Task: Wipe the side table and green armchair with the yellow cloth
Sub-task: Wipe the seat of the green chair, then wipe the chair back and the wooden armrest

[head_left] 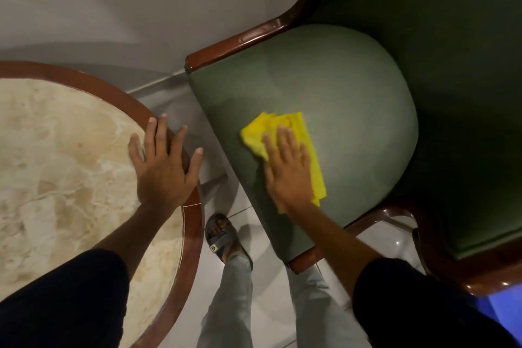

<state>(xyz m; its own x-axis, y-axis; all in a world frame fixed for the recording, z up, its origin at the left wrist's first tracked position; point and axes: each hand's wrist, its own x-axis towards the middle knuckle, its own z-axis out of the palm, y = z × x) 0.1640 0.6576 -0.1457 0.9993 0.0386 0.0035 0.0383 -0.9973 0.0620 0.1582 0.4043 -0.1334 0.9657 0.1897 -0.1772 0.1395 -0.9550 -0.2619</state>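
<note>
The green armchair (353, 99) fills the right half of the view, its rounded seat cushion facing me. A folded yellow cloth (299, 133) lies on the cushion's left part, and my right hand (288, 169) presses flat on it with fingers spread. The round side table (195, 223) with a marbled cream top and a red-brown wooden rim stands at the left. My left hand (162, 167) rests palm-down on the table's right rim, fingers apart, holding nothing.
Between table and chair a narrow strip of pale tiled floor (262, 311) shows my legs and a sandalled foot (223, 237). The chair's glossy wooden frame (243, 39) curves along its edges. A grey wall (127, 3) is behind.
</note>
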